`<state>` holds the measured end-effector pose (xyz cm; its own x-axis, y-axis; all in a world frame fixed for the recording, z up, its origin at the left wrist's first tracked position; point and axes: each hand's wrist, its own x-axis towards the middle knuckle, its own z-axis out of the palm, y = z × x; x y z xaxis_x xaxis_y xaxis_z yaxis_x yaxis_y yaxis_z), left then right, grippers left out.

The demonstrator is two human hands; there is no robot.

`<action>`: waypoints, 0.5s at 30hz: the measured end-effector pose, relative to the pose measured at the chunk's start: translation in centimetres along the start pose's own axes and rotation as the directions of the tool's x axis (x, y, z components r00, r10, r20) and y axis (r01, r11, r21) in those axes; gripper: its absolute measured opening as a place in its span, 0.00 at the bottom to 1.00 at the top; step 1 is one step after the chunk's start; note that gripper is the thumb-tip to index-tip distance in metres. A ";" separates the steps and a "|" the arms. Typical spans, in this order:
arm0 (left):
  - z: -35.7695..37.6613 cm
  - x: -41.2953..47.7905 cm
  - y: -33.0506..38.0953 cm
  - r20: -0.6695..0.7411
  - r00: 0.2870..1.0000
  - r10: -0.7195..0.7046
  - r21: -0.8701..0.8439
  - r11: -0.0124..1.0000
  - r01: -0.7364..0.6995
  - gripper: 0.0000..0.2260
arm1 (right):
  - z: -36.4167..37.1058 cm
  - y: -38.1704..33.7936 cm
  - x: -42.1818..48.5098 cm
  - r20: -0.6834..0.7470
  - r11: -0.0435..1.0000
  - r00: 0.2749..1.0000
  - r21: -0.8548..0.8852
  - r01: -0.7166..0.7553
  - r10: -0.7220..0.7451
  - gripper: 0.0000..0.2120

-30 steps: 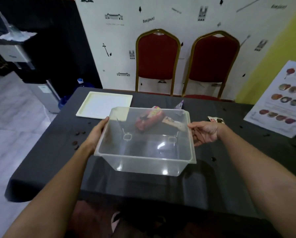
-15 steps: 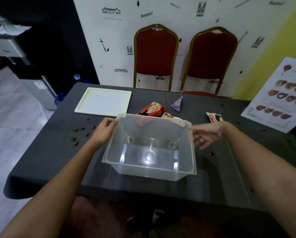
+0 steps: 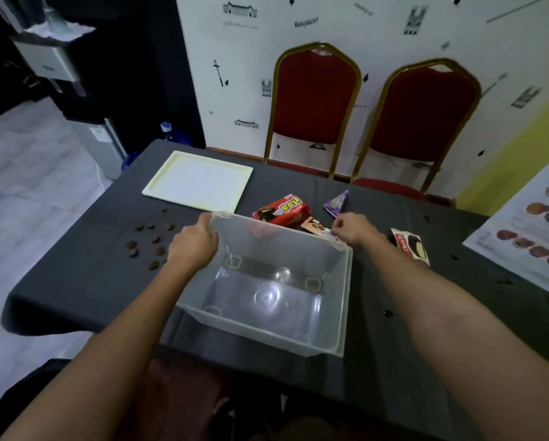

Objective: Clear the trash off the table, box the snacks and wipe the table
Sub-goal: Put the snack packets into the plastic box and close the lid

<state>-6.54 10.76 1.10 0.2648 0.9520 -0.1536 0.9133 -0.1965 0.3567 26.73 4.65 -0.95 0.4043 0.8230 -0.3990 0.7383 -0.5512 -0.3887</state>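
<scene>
Box set down, right hand going for the snacks

Head view: the clear box (image 3: 266,281), lifted a second ago, is now sitting empty on the table (image 3: 91,281); the left hand (image 3: 193,246) is clamping its far corner, while the right hand (image 3: 352,229), off the rim, is curling loosely over the snack packets (image 3: 285,211) behind.

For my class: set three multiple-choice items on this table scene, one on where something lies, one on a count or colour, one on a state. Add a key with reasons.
1. The white lid lies:
A. on the box
B. on the far left of the table
C. on a chair

2. Red chairs behind the table:
A. one
B. two
C. three

3. The clear box is:
A. empty
B. full of snacks
C. closed

Key: B, the lid lies flat beyond the brown crumbs; B, two chair backs stand by the wall; A, only its bare bottom shows.
</scene>
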 end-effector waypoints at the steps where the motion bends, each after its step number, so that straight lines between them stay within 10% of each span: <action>1: 0.2 0.2 -0.1 -0.006 1.000 -0.010 0.004 1.000 0.010 0.17 | 0.3 0.5 0.5 0.022 0.994 1.000 -0.110 0.018 -0.016 0.07; 9: 0.7 0.2 -0.2 -0.058 0.997 -0.058 0.054 0.997 0.061 0.15 | 3.3 2.0 3.9 -0.005 0.957 0.982 -0.229 0.181 -0.187 0.21; 15: 0.2 -0.5 0.5 -0.064 0.994 -0.088 0.050 0.995 0.091 0.13 | 1.3 0.0 3.6 -0.112 0.981 0.977 0.049 0.187 -0.181 0.17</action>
<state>-6.12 10.14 1.13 0.1633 0.9787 -0.1245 0.9480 -0.1207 0.2945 27.44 7.47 -3.50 0.3220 0.9193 -0.2265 0.7736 -0.3934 -0.4969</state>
